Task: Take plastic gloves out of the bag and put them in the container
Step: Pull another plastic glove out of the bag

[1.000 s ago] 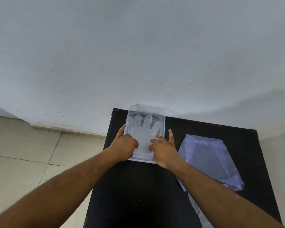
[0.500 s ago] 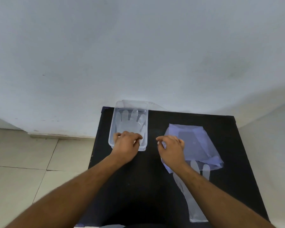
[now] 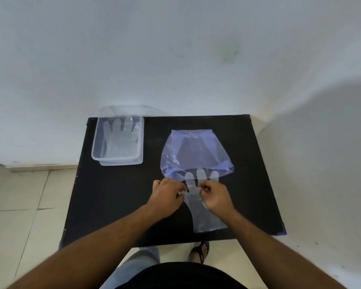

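Observation:
A clear plastic container (image 3: 95, 152) sits at the table's far left corner with a plastic glove (image 3: 121, 140) lying flat inside it. A translucent purple bag (image 3: 194, 151) lies right of centre. A second clear glove (image 3: 200, 205) lies flat on the table, its fingertips tucked under the bag's near edge. My left hand (image 3: 167, 197) pinches the glove's left edge near the thumb. My right hand (image 3: 216, 196) pinches the glove's right side near the palm.
The black table (image 3: 113, 195) stands against a white wall. Tiled floor lies to the left and below. My sandalled foot (image 3: 199, 252) shows just past the table's near edge.
Both hands left the container and moved right and toward me to the glove under the bag. The camera tilted down, showing the whole table.

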